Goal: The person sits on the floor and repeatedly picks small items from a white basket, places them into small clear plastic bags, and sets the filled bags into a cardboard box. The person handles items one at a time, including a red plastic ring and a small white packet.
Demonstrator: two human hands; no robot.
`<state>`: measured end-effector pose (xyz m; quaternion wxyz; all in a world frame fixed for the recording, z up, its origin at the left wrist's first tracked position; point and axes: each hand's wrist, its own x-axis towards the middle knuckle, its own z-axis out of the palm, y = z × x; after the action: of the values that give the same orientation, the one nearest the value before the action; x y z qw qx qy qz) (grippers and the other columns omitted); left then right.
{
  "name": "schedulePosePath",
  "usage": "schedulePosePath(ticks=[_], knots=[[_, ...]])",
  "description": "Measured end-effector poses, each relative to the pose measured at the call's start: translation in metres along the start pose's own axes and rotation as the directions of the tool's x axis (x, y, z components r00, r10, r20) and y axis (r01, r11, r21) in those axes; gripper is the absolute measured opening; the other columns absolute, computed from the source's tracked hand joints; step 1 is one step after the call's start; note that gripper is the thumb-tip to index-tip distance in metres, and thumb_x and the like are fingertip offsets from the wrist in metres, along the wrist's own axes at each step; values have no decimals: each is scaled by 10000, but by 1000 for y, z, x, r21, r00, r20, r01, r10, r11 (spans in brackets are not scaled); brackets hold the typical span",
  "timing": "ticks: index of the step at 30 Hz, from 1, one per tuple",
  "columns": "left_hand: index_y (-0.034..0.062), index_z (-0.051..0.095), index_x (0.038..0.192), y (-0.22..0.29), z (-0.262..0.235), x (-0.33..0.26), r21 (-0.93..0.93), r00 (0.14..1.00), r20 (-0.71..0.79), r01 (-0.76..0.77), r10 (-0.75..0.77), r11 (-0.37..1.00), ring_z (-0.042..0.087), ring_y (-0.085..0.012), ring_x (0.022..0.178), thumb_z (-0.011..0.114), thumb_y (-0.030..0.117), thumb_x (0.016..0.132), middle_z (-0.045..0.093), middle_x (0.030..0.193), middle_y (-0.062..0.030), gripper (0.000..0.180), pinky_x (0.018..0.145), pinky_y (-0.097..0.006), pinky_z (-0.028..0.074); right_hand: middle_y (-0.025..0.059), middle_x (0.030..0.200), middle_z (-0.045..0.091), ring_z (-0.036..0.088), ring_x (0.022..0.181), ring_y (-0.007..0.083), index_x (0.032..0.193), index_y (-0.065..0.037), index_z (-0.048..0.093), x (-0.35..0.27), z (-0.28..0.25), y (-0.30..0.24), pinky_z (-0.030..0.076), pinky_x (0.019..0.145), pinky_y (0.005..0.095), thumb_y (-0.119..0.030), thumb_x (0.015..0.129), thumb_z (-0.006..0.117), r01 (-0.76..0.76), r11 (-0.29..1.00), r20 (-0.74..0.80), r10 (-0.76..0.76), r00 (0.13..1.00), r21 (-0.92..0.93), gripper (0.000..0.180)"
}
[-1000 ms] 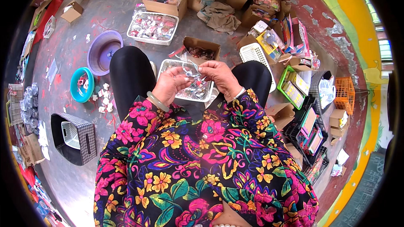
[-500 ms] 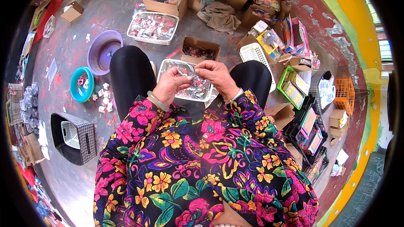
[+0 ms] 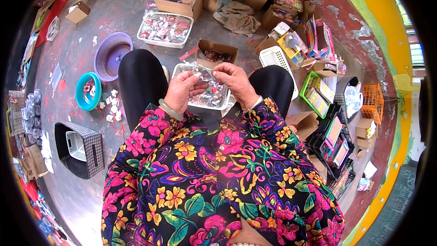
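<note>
Your left hand (image 3: pixel 184 90) and right hand (image 3: pixel 234 82) meet above the tray (image 3: pixel 223 102) on your lap, fingertips of both pinching a small clear packet (image 3: pixel 205 74) between them, just before the box (image 3: pixel 217 52).

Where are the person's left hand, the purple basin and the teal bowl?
left hand (image 3: pixel 183 90), head view, back of the hand.
purple basin (image 3: pixel 101 56), head view, left rim.
teal bowl (image 3: pixel 80 95), head view, left rim.
</note>
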<state>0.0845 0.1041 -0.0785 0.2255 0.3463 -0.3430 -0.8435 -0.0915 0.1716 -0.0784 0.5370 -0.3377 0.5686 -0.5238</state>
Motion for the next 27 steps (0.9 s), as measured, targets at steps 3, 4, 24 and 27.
schedulePosePath(ticks=[3, 4, 24, 27], knots=[[20, 569, 969, -2, 0, 2, 82, 1000, 18, 17, -18, 997, 642, -168, 827, 524, 139, 889, 644, 914, -77, 151, 699, -248, 513, -19, 779, 589, 507, 674, 55, 889, -9, 617, 0, 1, -3, 411, 603, 202, -115, 798, 630, -35, 998, 19, 34, 999, 42, 141], [18, 572, 970, -3, -1, 2, 118, 999, 28, 25, -28, 993, 643, -170, 830, 527, 132, 886, 644, 914, -76, 149, 698, -249, 514, -20, 778, 587, 505, 670, 55, 889, -13, 616, 1, 0, -1, 409, 601, 203, -115, 799, 630, -40, 998, 29, 38, 999, 56, 137], [53, 562, 947, 4, 2, 0, -42, 999, 15, 51, -50, 998, 564, -66, 606, 497, 242, 914, 646, 806, -42, 203, 506, -169, 447, -10, 747, 605, 523, 612, 44, 883, -18, 621, -2, 0, -3, 412, 552, 172, -103, 824, 629, -162, 968, 61, 153, 986, 191, 104], [56, 553, 906, 2, 1, 1, -54, 997, -18, 78, -79, 996, 555, -68, 581, 499, 232, 913, 646, 790, -52, 184, 493, -167, 448, -9, 719, 602, 515, 574, 37, 868, -13, 625, -1, -2, 1, 397, 509, 170, -100, 826, 622, -169, 970, 49, 163, 985, 175, 97]])
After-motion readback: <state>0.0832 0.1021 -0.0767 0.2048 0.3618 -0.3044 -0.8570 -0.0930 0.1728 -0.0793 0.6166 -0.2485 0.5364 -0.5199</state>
